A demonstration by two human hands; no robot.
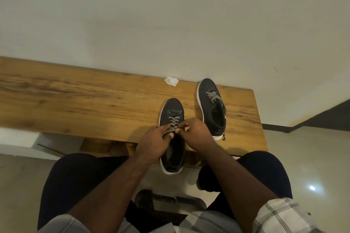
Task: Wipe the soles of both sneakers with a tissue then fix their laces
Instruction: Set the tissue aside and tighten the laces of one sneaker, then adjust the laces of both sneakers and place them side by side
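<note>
**A wooden bench against a plain wall**

A long bench (75,100) of warm brown wood with visible grain stands directly against a pale, off-white wall (170,15). The floor (312,166) is light and glossy, and it shows one small bright reflection of a lamp (312,188) at the right. A dark skirting strip (303,119) runs along the wall at the right side.
</note>
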